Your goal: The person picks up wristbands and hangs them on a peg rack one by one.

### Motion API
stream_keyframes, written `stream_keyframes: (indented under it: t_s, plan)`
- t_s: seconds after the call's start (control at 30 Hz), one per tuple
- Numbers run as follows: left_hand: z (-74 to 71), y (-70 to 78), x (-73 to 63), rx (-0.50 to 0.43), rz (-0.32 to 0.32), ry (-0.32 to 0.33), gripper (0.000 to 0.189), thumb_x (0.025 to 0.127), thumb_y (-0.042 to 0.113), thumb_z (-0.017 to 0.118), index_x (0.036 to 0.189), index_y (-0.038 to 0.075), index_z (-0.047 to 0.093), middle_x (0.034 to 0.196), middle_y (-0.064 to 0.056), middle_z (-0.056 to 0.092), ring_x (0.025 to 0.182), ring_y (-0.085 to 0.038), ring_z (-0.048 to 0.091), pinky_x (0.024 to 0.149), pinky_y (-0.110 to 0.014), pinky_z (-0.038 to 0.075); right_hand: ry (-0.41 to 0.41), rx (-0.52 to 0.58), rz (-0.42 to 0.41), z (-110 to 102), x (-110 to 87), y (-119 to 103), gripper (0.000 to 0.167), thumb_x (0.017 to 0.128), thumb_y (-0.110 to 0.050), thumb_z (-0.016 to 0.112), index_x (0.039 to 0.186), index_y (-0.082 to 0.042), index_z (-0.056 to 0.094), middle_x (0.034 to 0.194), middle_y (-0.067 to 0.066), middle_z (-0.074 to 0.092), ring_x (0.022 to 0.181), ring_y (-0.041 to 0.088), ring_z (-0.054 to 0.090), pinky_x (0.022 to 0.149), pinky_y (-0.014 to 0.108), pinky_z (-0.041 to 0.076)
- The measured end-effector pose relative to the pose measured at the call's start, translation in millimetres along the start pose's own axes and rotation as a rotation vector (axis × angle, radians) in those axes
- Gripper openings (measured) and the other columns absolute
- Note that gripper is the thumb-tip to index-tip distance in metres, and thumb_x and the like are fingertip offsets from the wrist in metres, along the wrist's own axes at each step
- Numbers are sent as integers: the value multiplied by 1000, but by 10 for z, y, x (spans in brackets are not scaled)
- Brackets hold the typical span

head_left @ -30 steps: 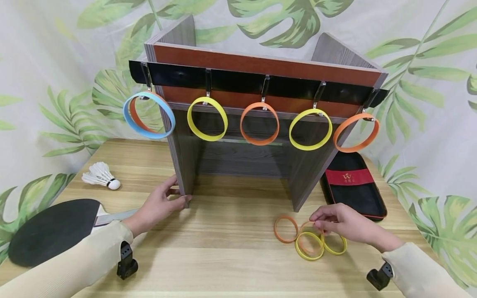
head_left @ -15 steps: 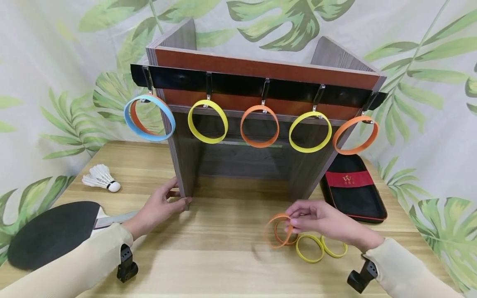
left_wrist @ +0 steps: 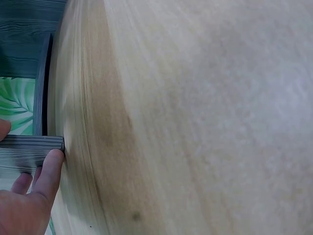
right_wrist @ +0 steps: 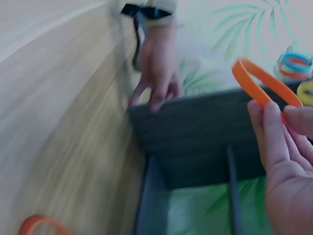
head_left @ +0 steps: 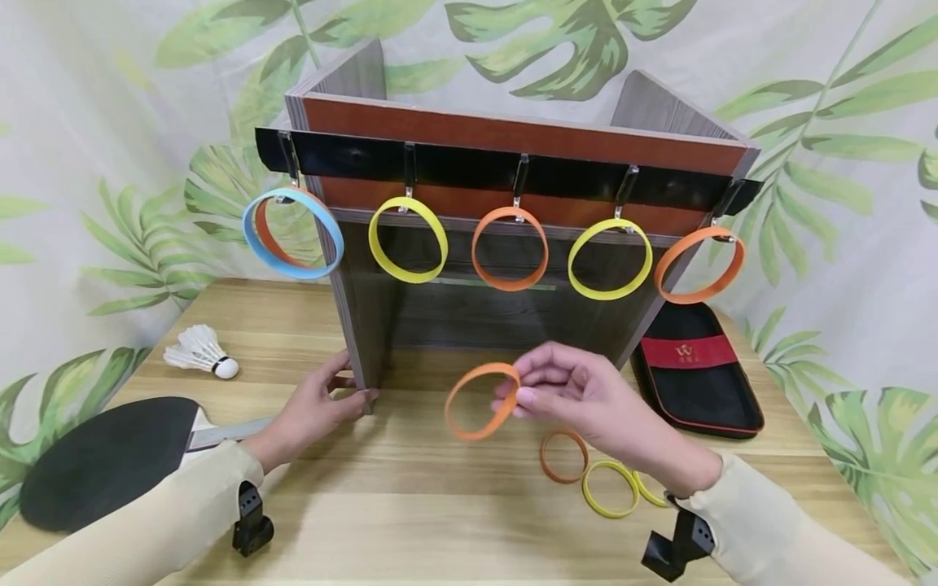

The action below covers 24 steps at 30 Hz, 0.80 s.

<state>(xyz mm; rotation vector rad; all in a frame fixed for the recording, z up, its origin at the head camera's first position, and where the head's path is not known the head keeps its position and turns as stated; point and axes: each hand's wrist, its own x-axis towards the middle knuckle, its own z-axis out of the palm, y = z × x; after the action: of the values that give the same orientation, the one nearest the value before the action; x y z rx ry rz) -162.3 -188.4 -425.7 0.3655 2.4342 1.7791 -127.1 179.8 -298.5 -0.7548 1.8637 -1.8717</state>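
Observation:
In the head view my right hand [head_left: 586, 399] pinches an orange wristband [head_left: 501, 417] between thumb and fingers, in front of the grey wooden stand [head_left: 506, 130] and above the table. The right wrist view shows this band tilted at the fingertips. My left hand [head_left: 318, 411] grips the lower front edge of the stand's left side panel [left_wrist: 29, 142], thumb and fingers on opposite faces. Wristbands hang from metal hooks on the black strip [head_left: 469, 163]: a blue one [head_left: 308, 272] with an orange one behind it, then yellow [head_left: 414, 277], orange [head_left: 510, 286], yellow [head_left: 610, 295] and orange [head_left: 685, 298].
On the table near my right forearm lie an orange wristband [head_left: 544, 460] and two yellow ones [head_left: 611, 513], one partly covered by the arm. A black case [head_left: 703, 391] is at the right. At the left are a shuttlecock [head_left: 201, 350] and a table tennis bat [head_left: 110, 460].
My right hand has picked up an orange wristband from the group on the table and carried it left and up towards the stand. My left hand has stayed on the panel.

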Motion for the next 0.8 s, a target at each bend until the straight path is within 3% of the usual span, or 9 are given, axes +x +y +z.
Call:
stream_keyframes:
  t_s: [0.43, 0.67, 0.8]
  plan:
    - [-28, 26, 2, 11, 7, 5, 67, 101, 4, 65, 161, 9, 38, 144, -29, 54, 123, -41, 59, 79, -25, 62, 165, -29, -179, 383, 350, -827, 19, 101, 4, 63, 120, 1, 60, 118, 13, 78, 114, 24, 76, 97, 37, 62]
    - [-34, 45, 7, 18, 4, 0, 67, 100, 5, 66, 161, 10, 39, 147, -27, 50, 123, -41, 59, 79, -26, 62, 248, 38, -276, 586, 546, -891, 20, 101, 9, 60, 119, 2, 58, 118, 17, 77, 107, 18, 77, 95, 40, 62]
    - [-22, 36, 4, 21, 1, 3, 67, 100, 6, 67, 160, 11, 40, 147, -27, 50, 122, -41, 60, 79, -27, 62, 277, 57, -310, 685, 573, -869, 21, 101, 9, 59, 120, 4, 56, 122, 24, 75, 111, 22, 77, 93, 40, 63]
